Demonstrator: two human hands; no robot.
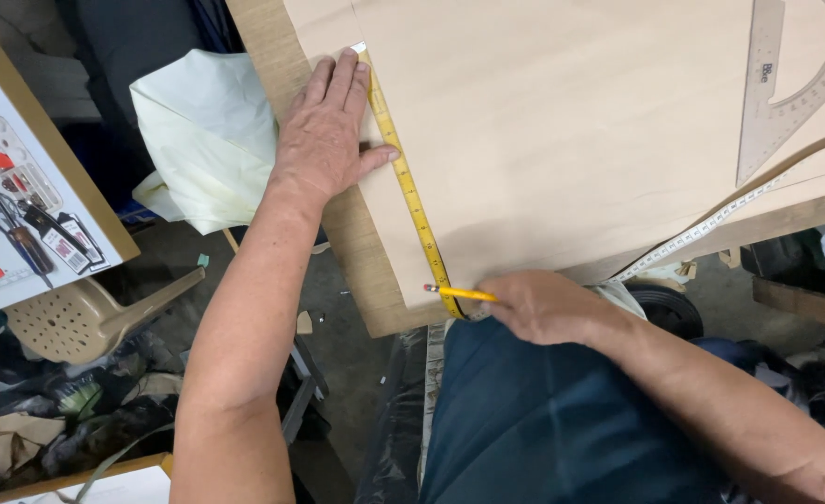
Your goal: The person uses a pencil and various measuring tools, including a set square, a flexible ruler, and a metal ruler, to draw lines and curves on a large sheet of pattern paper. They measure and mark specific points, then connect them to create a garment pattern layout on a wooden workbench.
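Yellow tape measure pinned flat on tan paper by spread left hand; right hand, at five o'clock, pinches pencil against tape.

Item count: one yellow tape measure, one yellow pencil, one sheet of tan paper, one clear protractor ruler, two hands.

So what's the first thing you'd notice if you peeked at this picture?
Probably the yellow tape measure stretched down the big sheet of tan paper in the middle. The left hand lies flat near the tape's top end, while the right hand at the table's near edge holds a yellow pencil against its lower end. A clear protractor ruler lies at the top right.
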